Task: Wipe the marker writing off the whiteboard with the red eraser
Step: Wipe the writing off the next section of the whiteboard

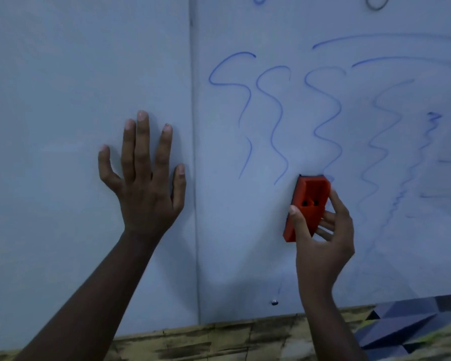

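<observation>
right hand [323, 230] gripping red eraser [307, 207] against whiteboard [63, 74], below blue wavy marker lines [274, 121], left hand [143, 178] flat, fingers spread on board

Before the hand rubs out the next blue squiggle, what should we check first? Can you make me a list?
1. Right hand grips the red eraser: ok.
2. Eraser touches the whiteboard: ok, top edge looks pressed on.
3. Blue squiggles left to wipe: ok, several sit above the eraser.
4. Left hand clear of the writing: ok, flat on the blank panel.
5. Eraser pad clean: cannot tell, it faces the board.
</observation>
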{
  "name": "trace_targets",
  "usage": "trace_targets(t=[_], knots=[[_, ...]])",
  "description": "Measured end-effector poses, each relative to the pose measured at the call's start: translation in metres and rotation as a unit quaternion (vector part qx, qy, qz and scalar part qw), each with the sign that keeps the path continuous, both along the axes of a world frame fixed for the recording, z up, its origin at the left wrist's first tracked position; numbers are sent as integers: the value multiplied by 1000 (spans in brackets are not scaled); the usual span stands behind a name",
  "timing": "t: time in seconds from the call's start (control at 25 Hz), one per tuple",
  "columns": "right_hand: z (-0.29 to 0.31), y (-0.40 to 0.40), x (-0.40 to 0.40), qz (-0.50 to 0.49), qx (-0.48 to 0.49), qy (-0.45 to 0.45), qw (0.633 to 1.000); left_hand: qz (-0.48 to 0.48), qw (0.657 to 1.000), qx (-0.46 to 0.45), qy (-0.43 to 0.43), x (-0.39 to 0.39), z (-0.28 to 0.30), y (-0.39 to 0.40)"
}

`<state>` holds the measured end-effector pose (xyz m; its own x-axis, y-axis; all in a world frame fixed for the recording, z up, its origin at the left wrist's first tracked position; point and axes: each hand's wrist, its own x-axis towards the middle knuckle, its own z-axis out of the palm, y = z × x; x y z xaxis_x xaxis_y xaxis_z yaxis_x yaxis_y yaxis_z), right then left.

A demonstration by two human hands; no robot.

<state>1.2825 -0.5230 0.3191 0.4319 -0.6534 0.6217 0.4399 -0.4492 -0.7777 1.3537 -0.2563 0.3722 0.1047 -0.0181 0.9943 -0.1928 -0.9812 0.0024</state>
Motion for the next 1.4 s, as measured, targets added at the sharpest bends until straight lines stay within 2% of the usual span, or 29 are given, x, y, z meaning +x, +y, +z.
trace_targets(t=[0.08,0.28,0.48,0.56,0.68,0.84,1.0,1.12,1.28,1.36,1.4], knots=[[13,18,8,-3,-36,-14,999,5,1000,7,10,0,-4,-1],[-3,84,4,13,-261,-15,965,-5,1000,15,10,2,-3,2],[23,76,8,9,-335,-44,941,-6,1000,19,8,1,-4,3],[38,56,12,-22,-296,-56,953,-5,1000,16,3,2,-4,2],[43,12,16,-58,-181,-48,981,-5,1000,17,-1,2,-4,2],[43,-31,15,-52,-53,-58,996,-5,1000,15,3,1,-5,2],[77,-19,22,-38,-27,-79,996,-8,1000,15,6,2,-7,0],[75,25,20,-30,-163,-68,984,-8,1000,14,4,3,-8,0],[48,56,11,9,-376,-60,925,-9,1000,18,3,3,-7,0],[64,46,13,1,-427,-69,902,-8,1000,19,3,3,-8,1],[78,37,15,-18,-425,-72,902,-7,1000,19,2,3,-8,1]])
